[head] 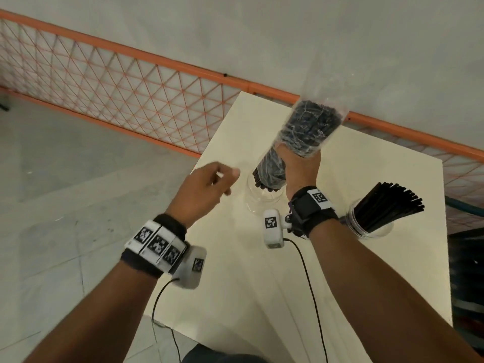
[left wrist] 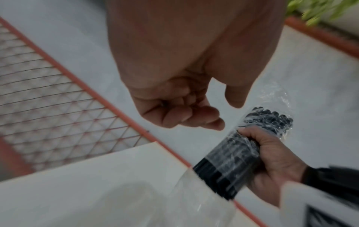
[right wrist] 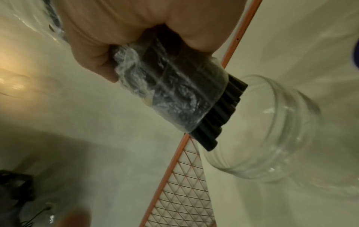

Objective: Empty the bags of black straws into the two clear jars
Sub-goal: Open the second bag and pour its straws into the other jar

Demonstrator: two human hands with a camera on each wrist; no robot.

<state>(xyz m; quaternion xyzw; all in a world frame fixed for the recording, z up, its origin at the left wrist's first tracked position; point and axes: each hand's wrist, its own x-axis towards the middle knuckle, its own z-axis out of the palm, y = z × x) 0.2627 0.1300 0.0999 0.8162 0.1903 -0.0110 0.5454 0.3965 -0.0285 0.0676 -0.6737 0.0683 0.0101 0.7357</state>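
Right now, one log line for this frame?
right hand: grips straw bag, open end down over empty jar | left hand: free, holds nothing | second jar: full of straws

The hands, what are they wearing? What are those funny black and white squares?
Both arms are bare, no sleeves. Each wrist has a black band with white blocks printed with black-and-white square codes, and a small white camera box hangs beside it. A thin black cable runs from each box.
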